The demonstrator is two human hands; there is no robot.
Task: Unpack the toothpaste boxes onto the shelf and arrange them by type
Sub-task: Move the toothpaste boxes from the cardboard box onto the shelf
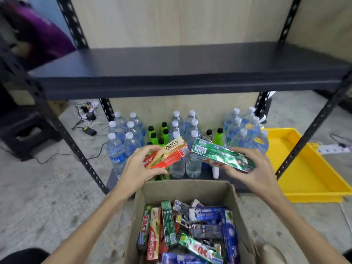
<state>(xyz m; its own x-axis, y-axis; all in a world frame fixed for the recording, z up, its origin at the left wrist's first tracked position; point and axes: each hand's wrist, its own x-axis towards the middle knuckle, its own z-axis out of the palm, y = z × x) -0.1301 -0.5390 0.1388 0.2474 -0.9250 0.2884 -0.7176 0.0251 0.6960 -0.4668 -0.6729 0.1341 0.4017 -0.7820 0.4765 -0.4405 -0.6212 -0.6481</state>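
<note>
The left hand (137, 168) grips a red toothpaste box (167, 154). The right hand (253, 168) grips a green toothpaste box (219, 155). Both are above the cardboard box (182, 189), below the shelf (190, 60).

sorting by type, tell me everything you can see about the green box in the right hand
The green toothpaste box is long, glossy, foil-like cardboard with a barcode near its far end and red letters on the lower side. It looks closed. The right hand grips its near end, holding it tilted above the cardboard carton, below the dark shelf.
</note>
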